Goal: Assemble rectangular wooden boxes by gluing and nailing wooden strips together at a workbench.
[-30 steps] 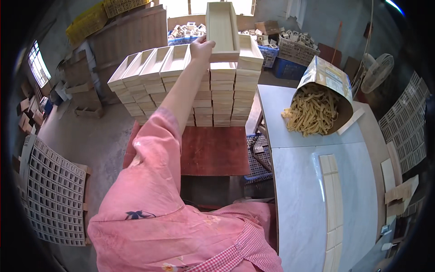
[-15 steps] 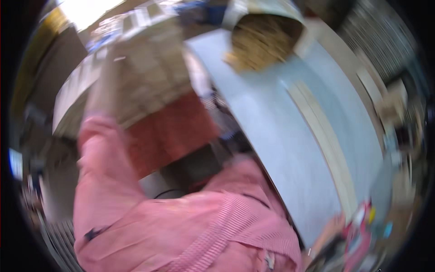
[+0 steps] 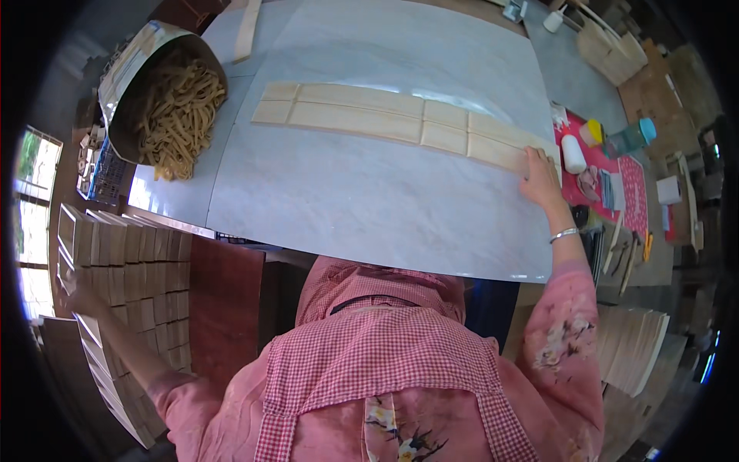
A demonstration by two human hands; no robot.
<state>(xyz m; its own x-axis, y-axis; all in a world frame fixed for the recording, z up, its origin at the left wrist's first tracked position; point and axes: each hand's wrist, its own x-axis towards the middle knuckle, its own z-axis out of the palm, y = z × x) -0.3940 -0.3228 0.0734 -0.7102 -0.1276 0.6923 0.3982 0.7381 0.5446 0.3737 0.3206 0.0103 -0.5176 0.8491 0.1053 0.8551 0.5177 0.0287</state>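
On the light grey marbled table [image 3: 346,185] lies a long pale wooden panel [image 3: 369,115], marked by lengthwise and crosswise lines. My right hand [image 3: 541,177], with a silver bracelet at the wrist, rests its outstretched fingers on the panel's right end. Low on the left, my left hand [image 3: 85,296] reaches to a stack of pale wooden box-like pieces [image 3: 138,285]. Its fingers are blurred, so whether it grips a piece cannot be told.
At the table's left, a tipped white container [image 3: 127,81] holds tangled tan strips [image 3: 181,115]. Another wooden strip [image 3: 246,31] lies at the far edge. To the right are a white bottle [image 3: 573,154], a teal-lidded jar [image 3: 630,138] and a pink cloth [image 3: 633,196].
The view has swung left to right across the scene, now facing the table squarely. My left arm stays extended toward the stack, and my right hand remains at the panel's end.
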